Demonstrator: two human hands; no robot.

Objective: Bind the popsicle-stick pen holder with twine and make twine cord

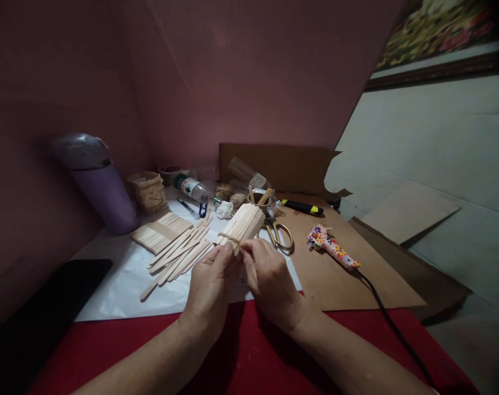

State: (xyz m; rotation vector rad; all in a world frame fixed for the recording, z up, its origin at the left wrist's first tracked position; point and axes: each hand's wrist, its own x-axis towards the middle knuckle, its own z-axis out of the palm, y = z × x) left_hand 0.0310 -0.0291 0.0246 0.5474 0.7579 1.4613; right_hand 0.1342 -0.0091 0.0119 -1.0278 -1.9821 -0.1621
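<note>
A bundle or holder of wooden craft sticks [244,220], set side by side in a rounded shape, lies tilted in front of me. Brown twine [229,238] passes around its near end. My left hand [211,277] is closed at that end, its thumb pressed against the twine. Beside it, my right hand [270,277] pinches at the same spot with curled fingers, which hide the end of the twine. Loose craft sticks [181,258] are spread to the left, next to a banded pack of sticks [162,231]. Gold-handled scissors [282,237] lie just beyond my right hand.
A flower-patterned glue gun [334,248] with a black cord rests on cardboard [356,291] at the right. Behind are a utility knife [302,207], a plastic bottle [194,188] and twine balls [237,201]. A purple tumbler [105,195] stands left, near a dark flat object [78,280].
</note>
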